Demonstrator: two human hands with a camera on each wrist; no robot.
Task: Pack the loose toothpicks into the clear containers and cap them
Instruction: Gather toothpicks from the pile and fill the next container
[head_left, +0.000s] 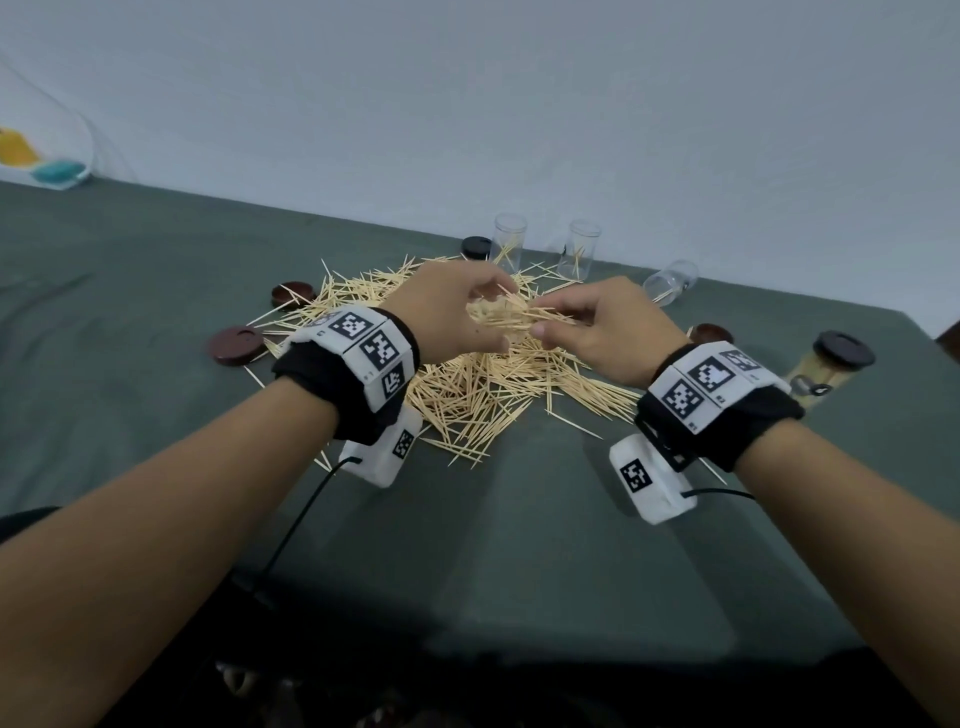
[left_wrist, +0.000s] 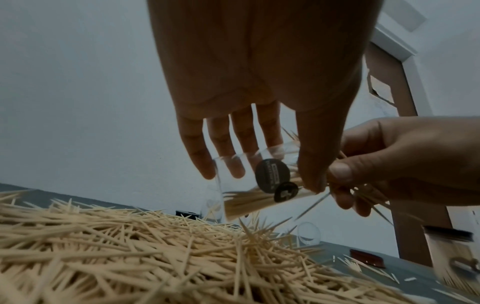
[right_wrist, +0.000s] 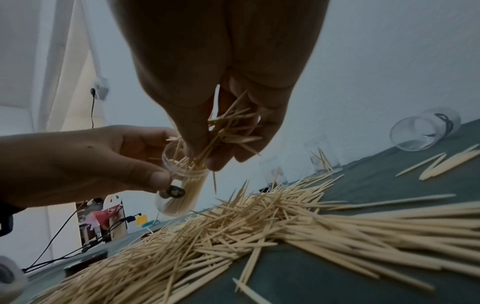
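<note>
My left hand (head_left: 488, 312) grips a clear container (left_wrist: 244, 197), tilted with its mouth toward the right, thumb on its front and fingers behind it. Toothpicks fill part of the container (right_wrist: 182, 195). My right hand (head_left: 543, 319) pinches a bunch of toothpicks (right_wrist: 231, 131) at the container's mouth, some tips inside it. One toothpick (right_wrist: 214, 183) is in the air just below the mouth. Both hands hover over the big loose pile of toothpicks (head_left: 478, 389) on the green table (head_left: 519, 545). In the head view my left hand hides most of the held container.
Two upright clear containers (head_left: 510, 241) (head_left: 582, 249) with a few toothpicks stand behind the pile; an empty one (head_left: 670, 283) lies on its side. A capped full container (head_left: 821, 371) lies at the right. Loose caps: black (head_left: 476, 247), brown (head_left: 293, 294) (head_left: 235, 344) (head_left: 710, 332).
</note>
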